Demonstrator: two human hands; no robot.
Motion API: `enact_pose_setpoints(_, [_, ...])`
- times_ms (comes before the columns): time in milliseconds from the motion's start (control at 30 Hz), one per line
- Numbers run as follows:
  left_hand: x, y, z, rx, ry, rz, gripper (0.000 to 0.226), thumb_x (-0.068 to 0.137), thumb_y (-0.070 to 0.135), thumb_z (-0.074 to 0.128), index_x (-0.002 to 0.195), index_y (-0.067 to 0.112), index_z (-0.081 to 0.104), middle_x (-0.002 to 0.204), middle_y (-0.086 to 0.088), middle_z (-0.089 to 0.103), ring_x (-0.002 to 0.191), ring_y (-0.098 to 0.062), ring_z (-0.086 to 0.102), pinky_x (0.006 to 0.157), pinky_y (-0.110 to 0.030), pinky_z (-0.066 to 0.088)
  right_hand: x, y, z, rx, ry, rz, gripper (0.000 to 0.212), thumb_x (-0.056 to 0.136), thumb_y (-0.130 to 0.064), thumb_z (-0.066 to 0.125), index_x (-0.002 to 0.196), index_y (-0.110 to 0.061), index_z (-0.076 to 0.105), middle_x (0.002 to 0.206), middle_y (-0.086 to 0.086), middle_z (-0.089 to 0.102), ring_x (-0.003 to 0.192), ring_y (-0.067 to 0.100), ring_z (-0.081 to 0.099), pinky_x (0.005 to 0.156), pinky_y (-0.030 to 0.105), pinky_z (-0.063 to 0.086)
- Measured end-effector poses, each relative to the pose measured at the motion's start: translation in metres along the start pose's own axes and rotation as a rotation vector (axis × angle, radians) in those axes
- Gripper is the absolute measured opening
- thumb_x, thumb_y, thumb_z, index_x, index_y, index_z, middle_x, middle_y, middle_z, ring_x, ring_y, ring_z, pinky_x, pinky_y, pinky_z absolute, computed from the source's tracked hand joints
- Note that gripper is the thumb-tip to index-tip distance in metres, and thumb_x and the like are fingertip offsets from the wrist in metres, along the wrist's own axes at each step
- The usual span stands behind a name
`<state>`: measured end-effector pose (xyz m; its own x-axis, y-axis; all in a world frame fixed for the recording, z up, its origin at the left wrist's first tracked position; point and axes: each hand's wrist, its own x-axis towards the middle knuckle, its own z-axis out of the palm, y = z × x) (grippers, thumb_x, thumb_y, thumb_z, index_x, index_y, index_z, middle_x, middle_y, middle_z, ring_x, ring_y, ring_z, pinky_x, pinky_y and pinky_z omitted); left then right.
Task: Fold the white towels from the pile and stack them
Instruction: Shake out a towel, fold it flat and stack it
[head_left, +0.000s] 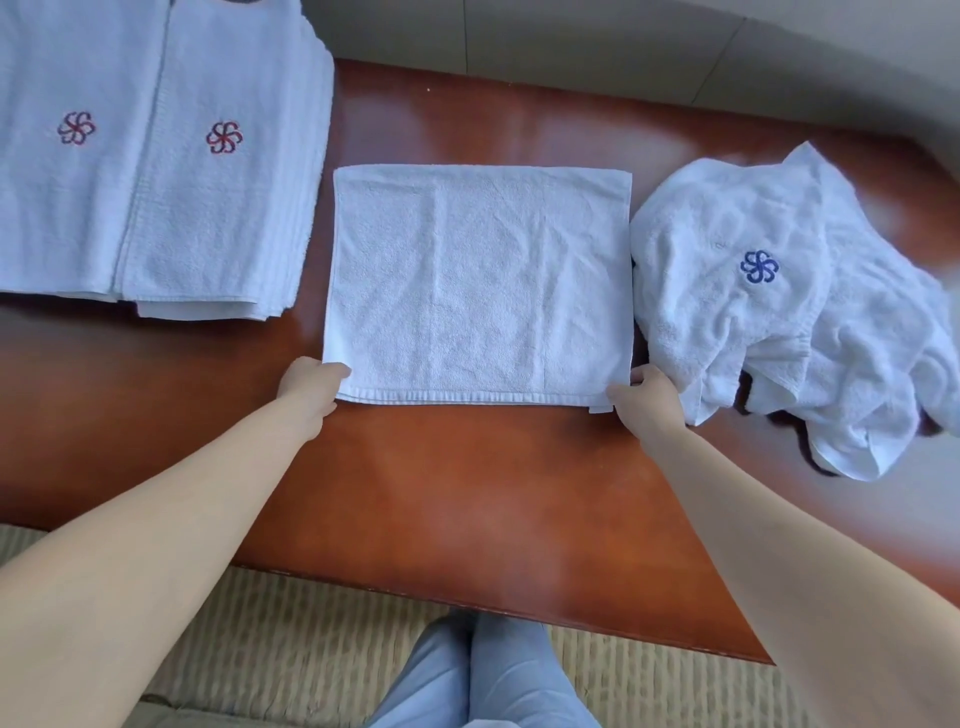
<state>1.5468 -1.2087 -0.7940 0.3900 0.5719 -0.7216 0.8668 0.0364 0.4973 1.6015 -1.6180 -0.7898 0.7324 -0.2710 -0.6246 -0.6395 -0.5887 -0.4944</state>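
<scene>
A white towel (480, 283) lies flat in the middle of the red-brown table (467, 478), folded into a rectangle with doubled edges along its near side. My left hand (311, 387) pinches the near left corner. My right hand (647, 400) pinches the near right corner, where a small tag sticks out. To the left lie two stacks of folded white towels (156, 156) side by side, each with a red flower emblem on top. To the right sits a crumpled pile of white towels (795, 306) showing a blue flower emblem.
The table's near edge (493, 605) runs across in front of my legs in light blue trousers (483, 675). A striped beige carpet (291, 639) covers the floor below. Beyond the table's far edge is grey floor (623, 47).
</scene>
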Motion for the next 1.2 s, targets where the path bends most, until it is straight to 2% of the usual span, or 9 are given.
enact_pose_setpoints(100, [-0.002,-0.004,-0.004,0.002,0.034,0.073,0.02,0.092,0.008,0.067,0.091,0.012,0.048,0.096,-0.002,0.048,0.086,-0.022,0.058,0.083,-0.038,0.059,0.0,0.002,-0.002,0.04,-0.006,0.005,0.011,0.084,-0.017,0.058,0.094,-0.015,0.055,0.082,0.0,0.057,0.069,0.018,0.05,0.058,0.03,0.039])
enact_pose_setpoints(200, [-0.005,-0.009,-0.017,-0.011,-0.03,0.096,0.031,0.089,0.003,0.066,0.104,0.019,0.045,0.109,-0.008,0.053,0.073,-0.02,0.064,0.074,-0.033,0.058,0.002,0.0,-0.012,0.119,-0.066,0.04,0.014,0.085,-0.016,0.057,0.099,-0.014,0.056,0.09,0.004,0.062,0.075,0.02,0.058,0.064,0.034,0.05])
enact_pose_setpoints(300, [-0.013,-0.01,-0.028,0.03,-0.141,0.122,0.024,0.094,0.007,0.063,0.108,0.026,0.058,0.113,-0.009,0.061,0.075,-0.018,0.066,0.068,-0.03,0.053,-0.002,-0.004,-0.023,0.266,-0.151,0.076,0.019,0.089,-0.011,0.057,0.107,-0.015,0.056,0.109,0.01,0.072,0.088,0.02,0.074,0.07,0.032,0.06])
enact_pose_setpoints(467, [-0.043,0.023,-0.052,-0.14,-0.127,0.103,0.013,0.097,0.02,0.063,0.099,0.025,0.075,0.104,0.003,0.065,0.077,-0.014,0.059,0.069,-0.026,0.054,-0.028,-0.036,-0.051,0.458,-0.125,0.046,0.046,0.092,-0.005,0.056,0.13,-0.029,0.046,0.109,0.007,0.067,0.088,0.024,0.076,0.065,0.03,0.059])
enact_pose_setpoints(667, [-0.116,0.105,-0.095,-0.538,-0.23,0.101,0.005,0.091,0.016,0.068,0.088,0.02,0.071,0.069,0.002,0.046,0.055,-0.009,0.04,0.061,-0.021,0.044,-0.084,-0.104,-0.119,0.717,-0.143,-0.09,0.022,0.092,-0.006,0.052,0.1,-0.015,0.071,0.09,0.008,0.072,0.075,0.017,0.073,0.065,0.024,0.059])
enact_pose_setpoints(733, [-0.145,0.123,-0.114,-0.529,-0.271,0.106,0.008,0.091,0.014,0.062,0.088,0.017,0.069,0.066,0.002,0.042,0.054,-0.009,0.038,0.054,-0.019,0.043,-0.108,-0.121,-0.146,0.764,-0.172,-0.108,0.014,0.094,-0.013,0.056,0.1,-0.014,0.069,0.085,0.003,0.074,0.075,0.014,0.075,0.064,0.023,0.058])
enact_pose_setpoints(900, [-0.209,0.137,-0.173,-0.406,-0.412,0.054,0.02,0.093,0.013,0.051,0.094,0.014,0.07,0.058,0.004,0.054,0.058,-0.008,0.047,0.062,-0.022,0.048,-0.171,-0.146,-0.205,0.69,-0.244,-0.104,0.018,0.096,-0.018,0.051,0.102,-0.015,0.067,0.088,0.001,0.079,0.081,0.008,0.074,0.075,0.026,0.054])
enact_pose_setpoints(1067, [-0.239,0.154,-0.213,-0.448,-0.415,0.065,0.019,0.09,0.014,0.053,0.071,0.016,0.056,0.058,0.006,0.057,0.05,-0.007,0.051,0.053,-0.019,0.051,-0.212,-0.177,-0.228,0.77,-0.229,-0.135,0.021,0.092,-0.016,0.046,0.097,-0.015,0.066,0.078,0.0,0.078,0.06,0.002,0.07,0.056,0.018,0.057])
enact_pose_setpoints(1200, [-0.234,0.16,-0.213,-0.48,-0.363,0.047,0.02,0.093,0.014,0.054,0.073,0.013,0.059,0.062,0.005,0.06,0.058,-0.009,0.054,0.059,-0.023,0.052,-0.213,-0.191,-0.223,0.772,-0.234,-0.129,0.022,0.093,-0.012,0.045,0.1,-0.012,0.066,0.083,0.003,0.079,0.064,0.005,0.073,0.057,0.021,0.058])
